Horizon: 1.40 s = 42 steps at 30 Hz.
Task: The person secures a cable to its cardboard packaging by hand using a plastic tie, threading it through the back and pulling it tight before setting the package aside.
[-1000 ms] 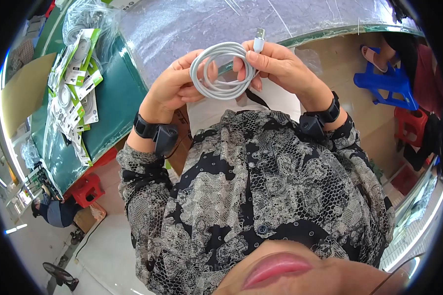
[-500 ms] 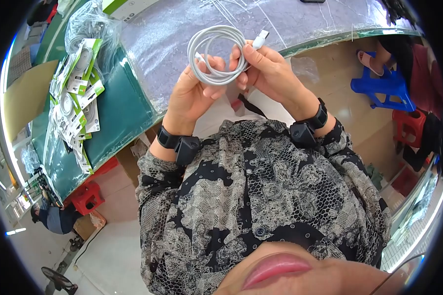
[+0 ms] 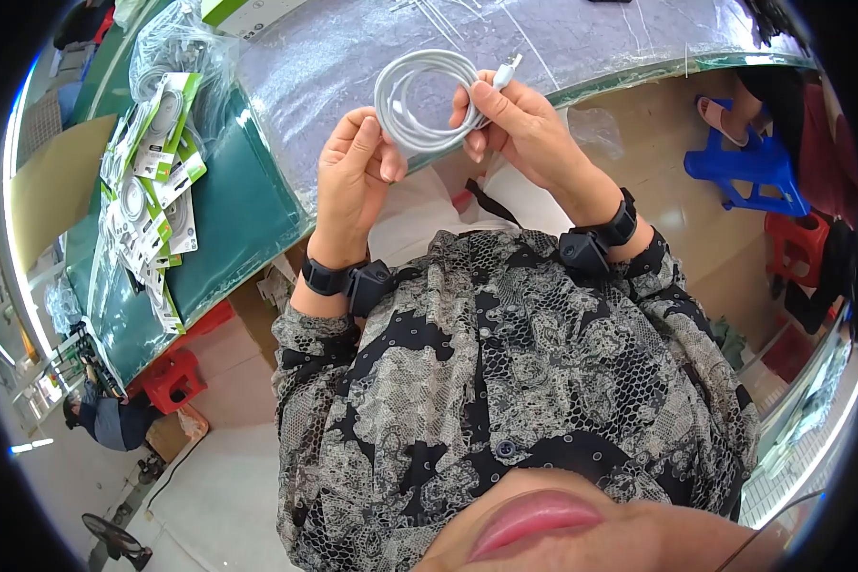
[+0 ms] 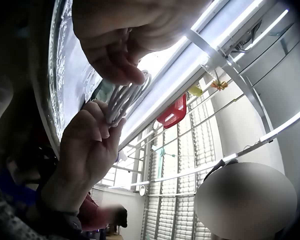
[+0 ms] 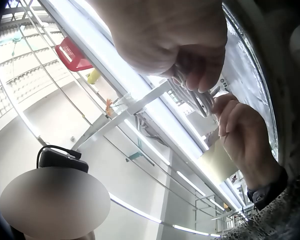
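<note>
A light grey USB cable (image 3: 429,145) is wound into a round coil, held up in front of the body in the head view. My right hand (image 3: 543,143) grips the coil's right side with thumb and fingers. The white USB plug (image 3: 503,76) sticks out past that hand's thumb and index finger. At the coil's left edge, my left hand (image 3: 356,167) has its thumb against curled fingers, pinching the cable. In the left wrist view the coil (image 4: 124,102) spans between both hands, seen nearly edge-on. The right wrist view shows the left fingertips (image 5: 225,111) right at the coil.
Several carded cables in green-and-white packaging (image 3: 167,181) lie piled on the green table (image 3: 243,214) at left, beside a clear plastic bag (image 3: 183,43). White thin strips (image 3: 439,17) lie on the plastic-covered tabletop (image 3: 324,57). A blue stool (image 3: 744,172) stands at right.
Both hands first rose away from the body with the coil. Since half a second ago, the left hand has drawn leftward from inside the coil's loop to its left edge.
</note>
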Tool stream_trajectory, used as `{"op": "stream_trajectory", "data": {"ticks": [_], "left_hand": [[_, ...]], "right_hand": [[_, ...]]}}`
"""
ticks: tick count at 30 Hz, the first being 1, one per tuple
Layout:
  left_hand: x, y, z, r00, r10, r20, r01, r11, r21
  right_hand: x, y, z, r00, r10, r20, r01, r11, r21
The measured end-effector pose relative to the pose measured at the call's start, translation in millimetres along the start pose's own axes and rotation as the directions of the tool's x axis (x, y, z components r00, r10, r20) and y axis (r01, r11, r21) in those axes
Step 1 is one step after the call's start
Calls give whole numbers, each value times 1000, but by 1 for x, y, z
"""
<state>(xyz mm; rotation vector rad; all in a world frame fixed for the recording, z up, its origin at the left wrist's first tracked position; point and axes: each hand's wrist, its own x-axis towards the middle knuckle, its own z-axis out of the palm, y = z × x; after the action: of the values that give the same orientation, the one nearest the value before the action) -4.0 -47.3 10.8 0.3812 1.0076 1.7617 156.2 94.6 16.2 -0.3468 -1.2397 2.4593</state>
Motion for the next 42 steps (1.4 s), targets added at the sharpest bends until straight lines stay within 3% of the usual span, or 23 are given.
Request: {"op": "stream_trajectory", "data": {"ticks": [3, 8, 9, 11, 12, 15, 17, 20, 23, 26, 28, 31, 39, 40, 42], "left_hand": [[0, -5, -1, 998, 22, 61, -17, 996, -93], [-3, -7, 4, 998, 53, 26, -52, 998, -48], [-4, -10, 6, 968, 243, -59, -234, 964, 126], [-5, -13, 11, 780, 616, -113, -497, 718, 487], [-6, -12, 15, 779, 617, -111, -498, 717, 488], [-17, -3, 34, 908, 419, -11, -323, 716, 619], [-13, -4, 30, 907, 421, -5, -319, 695, 644], [-6, -5, 27, 915, 403, 19, -305, 659, 687], [-8, -3, 30, 970, 243, 9, -189, 729, 658], [-10, 0, 35, 969, 247, 8, -214, 823, 527], [-10, 1, 35, 969, 246, 8, -223, 861, 456], [-4, 6, 27, 998, 41, 39, -51, 947, 318], [-3, 27, 24, 972, -221, 84, 152, 857, 493], [-3, 26, 27, 971, -222, 85, 153, 857, 492], [-6, 25, 35, 993, -40, 107, -15, 884, 467]], "right_hand": [[1, 2, -1, 1000, 1, 2, -1, 1000, -17], [3, 6, -1, 998, -47, -47, 42, 994, -101], [2, 8, -1, 995, -67, -69, 57, 989, -137], [1, 9, -2, 993, -98, -65, 81, 971, -226], [1, 10, -3, 989, -134, -58, 109, 944, -313], [0, 12, 0, 984, -179, -20, 151, 881, -448], [1, 11, 4, 976, -213, 37, 199, 813, -547], [0, 12, 4, 970, -224, 92, 239, 820, -520], [-1, 15, 1, 969, -221, 114, 248, 837, -488], [-1, 14, -2, 971, -212, 107, 238, 861, -450], [-2, 9, 0, 990, -138, 44, 144, 938, -315], [-3, 6, -3, 996, -82, 46, 91, 964, -251], [-13, -9, -11, 983, 65, 173, 1, 933, -361], [-13, -10, -14, 977, 99, 187, -22, 926, -377], [-10, -11, -16, 971, 133, 201, -44, 918, -394]]}}
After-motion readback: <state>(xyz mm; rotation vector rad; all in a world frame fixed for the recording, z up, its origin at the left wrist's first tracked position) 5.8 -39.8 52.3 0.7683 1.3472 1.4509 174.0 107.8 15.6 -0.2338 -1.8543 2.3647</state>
